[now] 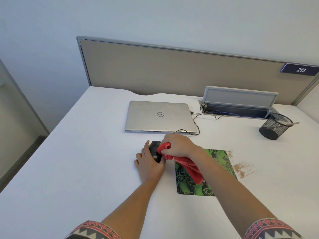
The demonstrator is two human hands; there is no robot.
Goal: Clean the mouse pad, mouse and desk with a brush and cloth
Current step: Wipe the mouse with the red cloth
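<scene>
A black mouse (154,150) lies on the white desk (86,152), left of the green-and-black mouse pad (193,185). My left hand (148,163) holds the mouse from its left side. My right hand (179,145) grips a bunched red cloth (189,167) and presses its front end against the mouse's right top; the rest of the cloth trails back over the pad. Brown crumbs (241,167) are scattered on the desk just right of the pad. No brush is visible.
A closed silver laptop (159,116) lies behind the hands, its black cable (196,125) curving to an open cable tray (238,104). A black mesh pen cup (274,126) stands at the right. A beige partition (172,69) closes the desk's back edge.
</scene>
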